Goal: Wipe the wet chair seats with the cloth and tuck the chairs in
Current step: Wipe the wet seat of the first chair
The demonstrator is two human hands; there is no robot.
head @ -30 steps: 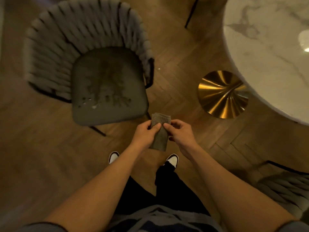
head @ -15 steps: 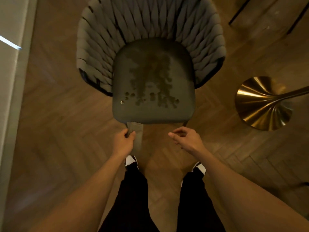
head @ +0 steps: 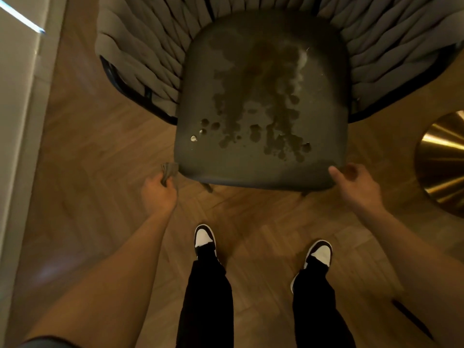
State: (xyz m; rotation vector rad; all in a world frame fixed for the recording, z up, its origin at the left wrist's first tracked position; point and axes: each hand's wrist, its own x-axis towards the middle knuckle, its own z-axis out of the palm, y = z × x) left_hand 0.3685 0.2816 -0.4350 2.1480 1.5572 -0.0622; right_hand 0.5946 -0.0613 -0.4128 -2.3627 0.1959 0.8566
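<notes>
- Floor (head: 105, 151): wood laid in a herringbone pattern, under both my hands and running out past them on every side.
- Chair (head: 140, 71): grey woven-strap back curving round on a dark frame, standing just beyond my hands and facing me.
- Seat (head: 321, 79): dark, smooth cushion, its front edge level with my knuckles and lying between my two hands. Wet across the middle: one big blotchy patch running from the back toward the front, with loose round drops scattered along its near edge, closer to my left hand.
- Wall panel (head: 17, 121): pale, upright, well out beyond my left hand, with a bright streak of light near its top.
- Gold base (head: 442, 162): shiny fluted metal, partly cut off by the frame edge, out to the far side of my right hand.
- My shoes (head: 204, 238): dark and white, one pair, below and between my hands, black trousers above them.
- Right hand (head: 356, 184): bare, at the front right corner of the seat, thumb against the edge, fingers loosely curled and gripping nothing.
- Left hand (head: 159, 194): closed in a fist round the cloth, just off the front left corner of the seat and well apart from the right.
- Cloth (head: 168, 170): grey-brown, bunched, sticking out above my left fist and touching or nearly touching the seat corner; I cannot tell which.
</notes>
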